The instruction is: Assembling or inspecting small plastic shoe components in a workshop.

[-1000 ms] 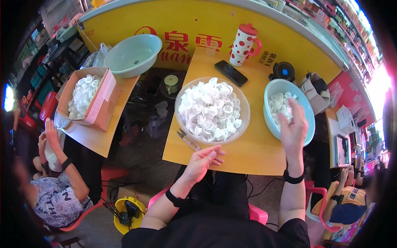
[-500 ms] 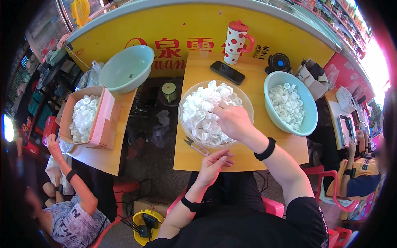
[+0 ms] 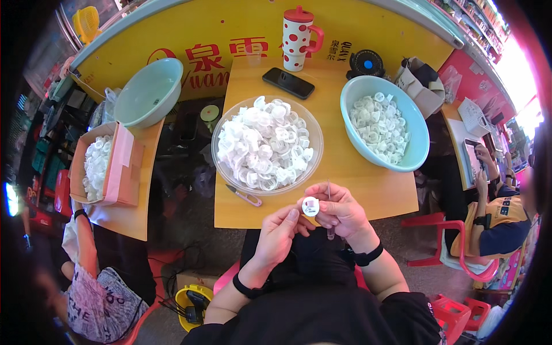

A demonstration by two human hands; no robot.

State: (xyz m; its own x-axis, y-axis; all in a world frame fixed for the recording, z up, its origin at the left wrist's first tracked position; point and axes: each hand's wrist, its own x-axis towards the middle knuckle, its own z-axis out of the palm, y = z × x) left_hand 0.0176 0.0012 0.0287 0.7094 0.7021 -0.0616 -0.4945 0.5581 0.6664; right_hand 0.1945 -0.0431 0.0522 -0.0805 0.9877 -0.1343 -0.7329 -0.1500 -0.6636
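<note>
Right fingers (image 3: pixel 338 209) holding small white piece (image 3: pixel 310 206), apparently plastic

White piece (image 3: pixel 310 206) now between fingers (image 3: pixel 331 208)

Shop-like workshop: wooden table (image 3: pixel 379 194), piled white plastic parts (image 3: pixel 261 144), seated co-worker (image 3: pixel 499 221), stocked shelves (image 3: pixel 482 26).

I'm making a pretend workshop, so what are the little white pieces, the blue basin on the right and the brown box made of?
White pieces: probably plastic, with shiny glints and partly see-through rims. Blue basin: likely plastic, smooth with a soft sheen. Brown box: looks like cardboard, matte with thin, flat walls.
</note>
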